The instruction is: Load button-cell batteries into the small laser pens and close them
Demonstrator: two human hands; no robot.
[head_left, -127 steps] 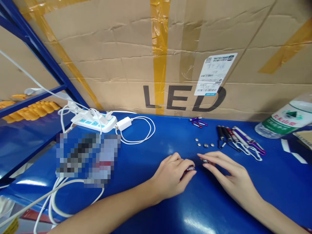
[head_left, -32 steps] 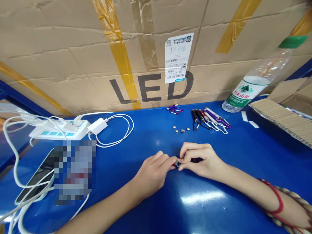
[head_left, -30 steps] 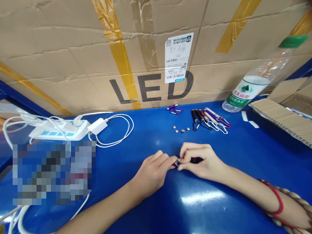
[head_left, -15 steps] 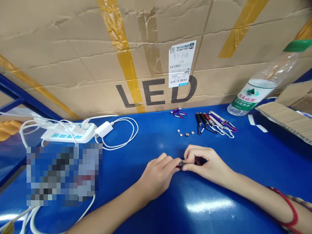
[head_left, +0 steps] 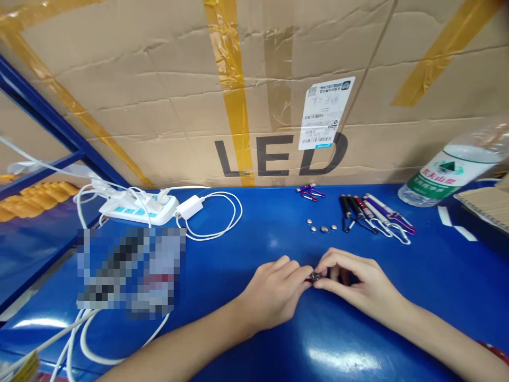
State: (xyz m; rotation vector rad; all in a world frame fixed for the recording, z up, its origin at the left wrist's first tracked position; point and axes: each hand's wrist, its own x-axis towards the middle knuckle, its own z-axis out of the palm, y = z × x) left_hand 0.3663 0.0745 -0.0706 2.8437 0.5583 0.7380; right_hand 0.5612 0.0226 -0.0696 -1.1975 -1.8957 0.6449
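Note:
My left hand (head_left: 274, 292) is closed around a small, mostly hidden red keychain flashlight (head_left: 309, 278). Thumb and fingertips of my right hand (head_left: 358, 278) pinch its dark metallic end, which sticks out between the two hands. Just beyond them lie several small silver round pieces (head_left: 325, 229), perhaps caps or button cells. Farther right, several pen-shaped keychain flashlights (head_left: 360, 206) in black, red, silver and purple lie side by side, carabiner clips toward me. A short purple piece (head_left: 306, 188) with purple and red carabiners rests near the cardboard box.
A large cardboard box (head_left: 178, 106) marked LED walls off the back of the blue table (head_left: 222, 254). To the left are a white power strip (head_left: 139, 211), a charger (head_left: 191, 207), loose cables and a pixelated patch. A water bottle (head_left: 437, 178) and cardboard tray (head_left: 483, 199) stand right.
The whole view has shifted, so the scene sits farther right in the picture. Both hands keep the same grip on the red flashlight, with little visible finger movement.

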